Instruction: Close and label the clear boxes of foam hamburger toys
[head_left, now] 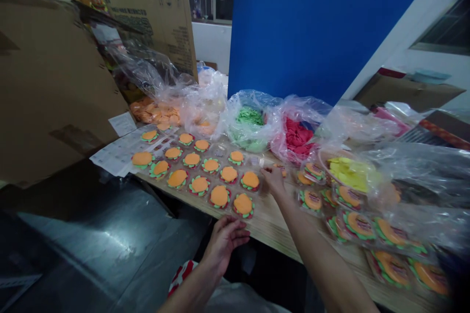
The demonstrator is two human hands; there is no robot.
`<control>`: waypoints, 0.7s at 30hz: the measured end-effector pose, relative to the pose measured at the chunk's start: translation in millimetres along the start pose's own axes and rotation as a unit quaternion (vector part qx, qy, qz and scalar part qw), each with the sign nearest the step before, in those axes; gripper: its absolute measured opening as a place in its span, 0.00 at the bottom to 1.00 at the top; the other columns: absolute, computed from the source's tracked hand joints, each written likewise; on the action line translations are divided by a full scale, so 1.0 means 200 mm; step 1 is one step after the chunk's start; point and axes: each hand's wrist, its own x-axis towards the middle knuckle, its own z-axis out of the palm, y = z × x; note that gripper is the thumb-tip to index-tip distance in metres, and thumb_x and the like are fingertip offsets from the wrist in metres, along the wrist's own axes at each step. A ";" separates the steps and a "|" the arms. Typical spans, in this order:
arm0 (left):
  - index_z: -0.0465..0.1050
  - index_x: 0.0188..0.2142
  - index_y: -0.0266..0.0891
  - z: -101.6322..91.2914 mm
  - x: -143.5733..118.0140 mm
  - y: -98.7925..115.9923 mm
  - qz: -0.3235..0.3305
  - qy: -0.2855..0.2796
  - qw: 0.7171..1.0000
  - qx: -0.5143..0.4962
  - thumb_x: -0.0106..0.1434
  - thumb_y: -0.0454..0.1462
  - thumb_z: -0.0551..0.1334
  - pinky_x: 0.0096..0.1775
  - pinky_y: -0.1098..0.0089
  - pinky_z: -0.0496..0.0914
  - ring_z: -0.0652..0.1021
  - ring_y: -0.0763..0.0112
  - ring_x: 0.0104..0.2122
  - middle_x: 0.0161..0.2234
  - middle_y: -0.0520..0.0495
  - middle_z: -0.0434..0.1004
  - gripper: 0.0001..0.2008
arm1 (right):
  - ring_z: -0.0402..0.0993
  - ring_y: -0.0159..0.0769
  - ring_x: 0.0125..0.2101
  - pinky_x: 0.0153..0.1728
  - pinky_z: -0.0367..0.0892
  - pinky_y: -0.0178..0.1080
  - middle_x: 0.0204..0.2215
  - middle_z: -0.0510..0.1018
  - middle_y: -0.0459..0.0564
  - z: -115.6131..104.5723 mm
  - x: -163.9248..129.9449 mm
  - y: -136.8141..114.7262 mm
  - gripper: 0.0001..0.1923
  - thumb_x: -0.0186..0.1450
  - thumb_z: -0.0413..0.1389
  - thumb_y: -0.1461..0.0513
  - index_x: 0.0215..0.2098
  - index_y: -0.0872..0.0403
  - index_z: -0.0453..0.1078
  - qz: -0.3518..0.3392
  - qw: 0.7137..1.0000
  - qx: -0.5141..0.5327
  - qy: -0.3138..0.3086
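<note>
My left hand (228,236) hovers at the table's front edge, palm turned inward, with loosely stretched fingers and nothing in them. Closest to it is a toy burger (243,204) with an orange top and green and red layers, in a clear plastic tray. My right hand (273,178) reaches over the table, its fingers bent together at the tips beside a clear plastic piece (255,160); what they pinch is too small to make out. Just beyond that hand lies an orange piece with a printed label (281,169). Several more toy burgers (200,185) stand in rows to the left.
Along the back are plastic bags of orange pieces (157,111), green pieces (250,116) and red pieces (297,138). Yellow pieces (347,172) and labelled, packed burgers (358,225) crowd the right. A cardboard box (51,88) stands left, a blue board (316,34) behind.
</note>
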 end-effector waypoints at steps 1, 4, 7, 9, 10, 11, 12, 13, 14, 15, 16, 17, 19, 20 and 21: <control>0.62 0.30 0.36 0.00 0.00 0.00 -0.001 0.000 1.000 0.000 0.50 0.35 0.64 0.35 0.63 0.70 0.78 0.65 0.27 0.27 0.45 0.77 0.11 | 0.56 0.28 0.18 0.22 0.49 0.32 0.11 0.62 0.40 0.00 0.00 -0.01 0.08 0.46 0.53 0.63 0.11 0.55 0.62 -0.008 1.000 0.003 0.003; 0.62 0.30 0.36 0.00 0.00 -0.01 -0.001 -0.002 1.000 0.000 0.50 0.35 0.63 0.35 0.62 0.70 0.78 0.64 0.27 0.28 0.46 0.76 0.11 | 0.56 0.29 0.18 0.22 0.50 0.32 0.11 0.61 0.40 -0.02 -0.02 -0.05 0.10 0.46 0.53 0.65 0.10 0.54 0.59 -0.029 0.999 0.021 0.010; 0.62 0.31 0.36 0.00 0.01 -0.01 -0.003 -0.001 1.000 0.001 0.50 0.35 0.63 0.36 0.62 0.70 0.78 0.64 0.27 0.28 0.46 0.76 0.11 | 0.59 0.30 0.19 0.23 0.52 0.32 0.12 0.64 0.40 -0.03 -0.05 -0.07 0.09 0.48 0.52 0.65 0.12 0.54 0.59 -0.029 0.998 0.054 0.010; 0.62 0.32 0.36 0.00 0.01 -0.01 -0.005 -0.001 1.000 0.001 0.50 0.35 0.63 0.36 0.61 0.70 0.78 0.64 0.27 0.28 0.46 0.76 0.11 | 0.61 0.30 0.19 0.22 0.54 0.32 0.12 0.66 0.41 -0.03 -0.05 -0.07 0.08 0.48 0.51 0.65 0.12 0.53 0.59 -0.017 0.996 0.084 0.007; 0.63 0.32 0.36 0.00 0.00 -0.01 -0.006 -0.001 1.000 0.001 0.50 0.35 0.63 0.36 0.61 0.70 0.78 0.64 0.27 0.28 0.46 0.76 0.11 | 0.61 0.30 0.18 0.21 0.54 0.32 0.12 0.66 0.41 -0.03 -0.05 -0.06 0.08 0.48 0.51 0.65 0.12 0.53 0.59 -0.009 0.995 0.101 0.005; 0.63 0.32 0.36 0.00 0.00 -0.02 -0.009 -0.001 1.000 0.002 0.50 0.35 0.63 0.35 0.61 0.70 0.78 0.64 0.27 0.28 0.45 0.76 0.11 | 0.61 0.29 0.17 0.20 0.54 0.32 0.12 0.66 0.41 -0.03 -0.05 -0.05 0.08 0.48 0.51 0.64 0.12 0.53 0.59 0.001 0.993 0.119 0.003; 0.63 0.31 0.36 0.00 -0.01 -0.02 -0.013 0.001 1.000 0.006 0.49 0.35 0.63 0.35 0.61 0.69 0.78 0.64 0.27 0.27 0.45 0.76 0.11 | 0.61 0.29 0.16 0.19 0.54 0.32 0.11 0.65 0.40 -0.03 -0.05 -0.05 0.08 0.48 0.51 0.64 0.12 0.53 0.59 0.011 0.990 0.138 0.002; 0.63 0.31 0.36 0.00 -0.02 -0.03 -0.021 0.001 1.000 0.012 0.49 0.35 0.63 0.34 0.61 0.69 0.77 0.63 0.26 0.27 0.45 0.76 0.11 | 0.60 0.28 0.15 0.18 0.53 0.31 0.11 0.65 0.40 -0.03 -0.05 -0.04 0.09 0.48 0.52 0.63 0.12 0.53 0.58 0.022 0.987 0.158 0.002; 0.63 0.30 0.35 0.00 -0.03 -0.04 -0.031 -0.002 0.999 0.020 0.49 0.35 0.63 0.34 0.61 0.69 0.77 0.63 0.26 0.26 0.44 0.76 0.11 | 0.58 0.27 0.14 0.17 0.52 0.31 0.10 0.63 0.39 -0.04 -0.05 -0.03 0.09 0.47 0.52 0.63 0.12 0.53 0.58 0.033 0.983 0.179 0.003; 0.64 0.30 0.35 0.00 -0.04 -0.05 -0.043 -0.008 0.999 0.030 0.49 0.36 0.64 0.33 0.62 0.69 0.77 0.63 0.25 0.25 0.44 0.76 0.11 | 0.56 0.26 0.13 0.16 0.51 0.30 0.09 0.62 0.38 -0.05 -0.05 -0.03 0.10 0.47 0.53 0.62 0.12 0.53 0.57 0.044 0.979 0.199 0.004; 0.64 0.29 0.35 0.01 -0.06 -0.06 -0.056 -0.017 0.998 0.039 0.49 0.37 0.63 0.33 0.62 0.68 0.77 0.63 0.25 0.25 0.43 0.76 0.11 | 0.55 0.25 0.12 0.15 0.50 0.30 0.08 0.61 0.37 -0.06 -0.05 -0.03 0.11 0.47 0.54 0.61 0.12 0.53 0.56 0.057 0.974 0.219 0.004; 0.65 0.29 0.34 0.02 -0.07 -0.07 -0.068 -0.032 0.996 0.044 0.50 0.38 0.63 0.33 0.62 0.68 0.77 0.63 0.25 0.25 0.42 0.76 0.11 | 0.55 0.25 0.12 0.14 0.49 0.30 0.08 0.61 0.37 -0.08 -0.06 -0.03 0.11 0.46 0.54 0.60 0.12 0.53 0.56 0.069 0.969 0.238 0.002; 0.66 0.30 0.32 0.06 -0.07 -0.07 -0.096 -0.077 0.992 0.032 0.53 0.43 0.61 0.34 0.62 0.68 0.77 0.62 0.26 0.26 0.39 0.76 0.14 | 0.55 0.24 0.12 0.14 0.49 0.30 0.10 0.65 0.39 -0.13 -0.11 -0.05 0.10 0.45 0.55 0.59 0.13 0.54 0.58 0.095 0.957 0.274 -0.009; 0.67 0.31 0.32 0.09 -0.07 -0.07 -0.107 -0.101 0.989 0.013 0.54 0.46 0.59 0.35 0.62 0.68 0.77 0.61 0.28 0.28 0.38 0.76 0.17 | 0.57 0.24 0.12 0.14 0.49 0.30 0.11 0.67 0.41 -0.16 -0.14 -0.06 0.10 0.45 0.56 0.59 0.14 0.54 0.60 0.105 0.951 0.290 -0.017; 0.67 0.32 0.32 0.13 -0.06 -0.07 -0.114 -0.125 0.986 -0.011 0.55 0.50 0.57 0.36 0.61 0.67 0.77 0.60 0.29 0.29 0.37 0.76 0.20 | 0.58 0.25 0.12 0.14 0.51 0.30 0.12 0.69 0.42 -0.19 -0.18 -0.08 0.10 0.45 0.57 0.59 0.15 0.55 0.61 0.114 0.945 0.305 -0.022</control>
